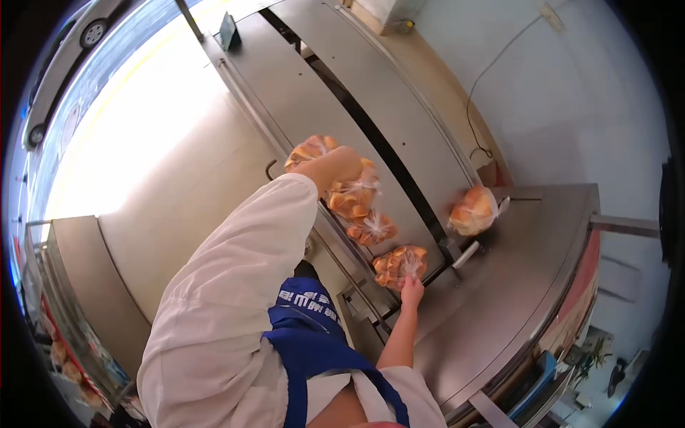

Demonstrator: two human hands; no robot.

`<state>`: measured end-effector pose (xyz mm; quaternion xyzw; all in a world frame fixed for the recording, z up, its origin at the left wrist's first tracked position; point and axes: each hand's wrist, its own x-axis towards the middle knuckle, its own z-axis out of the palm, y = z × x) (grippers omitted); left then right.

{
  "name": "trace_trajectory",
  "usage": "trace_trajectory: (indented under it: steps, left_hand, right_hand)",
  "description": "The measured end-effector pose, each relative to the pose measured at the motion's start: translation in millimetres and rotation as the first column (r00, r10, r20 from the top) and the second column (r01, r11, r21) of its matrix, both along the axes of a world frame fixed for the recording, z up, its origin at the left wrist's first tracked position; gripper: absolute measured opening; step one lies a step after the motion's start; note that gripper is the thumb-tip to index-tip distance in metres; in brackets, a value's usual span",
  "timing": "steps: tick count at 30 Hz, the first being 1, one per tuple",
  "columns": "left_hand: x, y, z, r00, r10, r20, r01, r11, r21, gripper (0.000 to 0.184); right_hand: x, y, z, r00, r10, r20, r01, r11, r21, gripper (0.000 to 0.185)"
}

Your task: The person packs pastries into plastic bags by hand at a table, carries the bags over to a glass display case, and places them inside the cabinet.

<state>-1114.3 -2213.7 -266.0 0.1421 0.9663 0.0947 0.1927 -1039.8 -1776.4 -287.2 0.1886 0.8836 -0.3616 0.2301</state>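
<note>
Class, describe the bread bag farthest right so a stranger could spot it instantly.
Find the metal counter at picture right. Near its upper left corner is a clear, tied bread bag. Unlike the other bags, all left of the dark slot, it sits alone.

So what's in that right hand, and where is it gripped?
The right hand holds a clear bag of bread pieces by its gathered top.

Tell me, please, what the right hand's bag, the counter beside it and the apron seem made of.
Bag: glossy clear plastic, likely, since contents show through crinkled film. Counter: smooth metal, perhaps stainless steel; grey sheen. Apron: probably matte cloth, given its folds.
</note>
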Motion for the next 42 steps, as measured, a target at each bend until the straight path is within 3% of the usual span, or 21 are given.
trace_trajectory:
  steps: [2,5,9,11,12,13,16,17,18,20,22,23,25,28,29,32,35,39,40,41,42]
  left_hand:
    - [-11.3,-16.2,3.4,0.937,-0.323,0.134,0.340,0.931,-0.133,0.009]
    - [5.8,-29.2,29.0,0.956,-0.292,-0.010,0.287,0.946,-0.150,0.010]
    - [34.2,-43.5,5.6,0.993,-0.114,-0.026,0.114,0.993,-0.025,0.011]
    - [74.9,-32.3,12.8,0.983,0.164,-0.076,-0.160,0.985,0.062,0.015]
    - [98.2,-22.1,-29.7,0.936,0.342,-0.087,-0.319,0.926,0.203,0.015]
    - [124.5,-9.1,-78.9,0.967,0.136,-0.214,-0.125,0.990,0.064,0.013]
    - [254.1,23.7,-52.1,0.945,0.308,0.113,-0.318,0.945,0.079,0.024]
    - [305.5,32.0,-36.2,0.873,0.394,0.286,-0.425,0.904,0.053,0.026]
    - [371.6,50.7,-75.0,0.791,0.576,0.206,-0.609,0.774,0.174,0.023]
    - [486.8,67.4,-52.7,0.549,0.687,0.477,-0.763,0.644,-0.049,0.028]
    - [616.1,98.5,-52.6,0.137,0.872,0.470,-0.946,0.256,-0.200,0.029]
    - [678.8,117.0,-48.3,-0.152,0.890,0.430,-0.980,-0.079,-0.185,0.029]
    - [777.5,159.5,-15.5,-0.602,0.752,0.269,-0.790,-0.609,-0.066,0.030]
    - [867.3,253.9,61.2,-0.932,0.359,0.056,-0.343,-0.920,0.191,0.029]
    - [883.7,293.6,79.4,-0.958,0.288,-0.004,-0.283,-0.937,0.203,0.029]
    - [911.6,399.7,74.8,-0.995,0.032,-0.092,-0.057,-0.959,0.279,0.029]
    - [872.9,504.3,49.8,-0.987,-0.154,-0.034,0.142,-0.962,0.232,0.029]
    - [778.3,615.2,-29.7,-0.879,-0.307,0.364,0.396,-0.895,0.203,0.035]
    - [748.7,627.4,-24.2,-0.816,-0.339,0.468,0.486,-0.841,0.237,0.036]
    - [723.8,631.2,-0.7,-0.764,-0.401,0.505,0.560,-0.801,0.212,0.037]
    - [707.2,644.2,-10.2,-0.633,-0.504,0.588,0.716,-0.669,0.197,0.035]
  right_hand:
    - [6.7,-19.7,12.9,0.995,0.096,0.041,-0.098,0.994,0.054,0.034]
    - [7.7,-50.7,41.6,0.984,0.116,0.138,-0.154,0.940,0.304,0.086]
    - [6.6,-59.9,59.7,0.963,0.271,0.010,-0.260,0.913,0.316,0.081]
    - [5.0,-77.2,70.7,0.935,0.342,-0.089,-0.313,0.918,0.244,0.076]
    - [3.1,-78.7,62.0,0.915,0.392,-0.094,-0.365,0.906,0.215,0.076]
    - [-4.1,-74.5,43.5,0.822,0.552,-0.141,-0.499,0.817,0.289,0.069]
    - [-14.1,-130.7,33.9,0.540,0.828,-0.153,-0.785,0.561,0.264,0.048]
    - [-12.2,-158.2,32.6,0.462,0.868,-0.184,-0.838,0.495,0.232,0.048]
    - [-8.5,-186.0,29.6,0.345,0.932,-0.108,-0.893,0.361,0.267,0.048]
    - [6.2,-235.8,17.6,0.129,0.989,-0.066,-0.949,0.143,0.280,0.048]
    - [42.5,-286.1,-7.0,-0.040,0.994,-0.102,-0.969,-0.014,0.248,0.044]
    - [80.3,-311.9,23.4,-0.170,0.984,-0.045,-0.954,-0.153,0.257,0.049]
    - [158.9,-344.4,29.1,-0.367,0.929,-0.044,-0.896,-0.340,0.286,0.053]
    - [288.2,-391.8,4.4,-0.710,0.684,-0.168,-0.697,-0.649,0.304,0.063]
    - [349.2,-406.2,15.7,-0.753,0.639,-0.157,-0.658,-0.735,0.166,0.067]
    - [535.9,-440.0,29.2,-0.874,0.352,-0.336,-0.424,-0.890,0.170,0.072]
    - [715.3,-440.6,134.7,-0.882,0.178,-0.436,-0.225,-0.973,0.057,0.076]
    - [923.8,-466.9,284.1,-0.796,-0.059,-0.602,-0.258,-0.867,0.426,0.071]
    - [977.8,-505.5,330.2,-0.857,-0.035,-0.514,-0.014,-0.996,0.090,0.070]
    - [1007.8,-486.9,356.1,-0.605,-0.194,-0.773,-0.317,-0.831,0.457,0.063]
    - [1046.4,-490.6,396.4,-0.608,-0.160,-0.777,-0.339,-0.833,0.437,0.063]
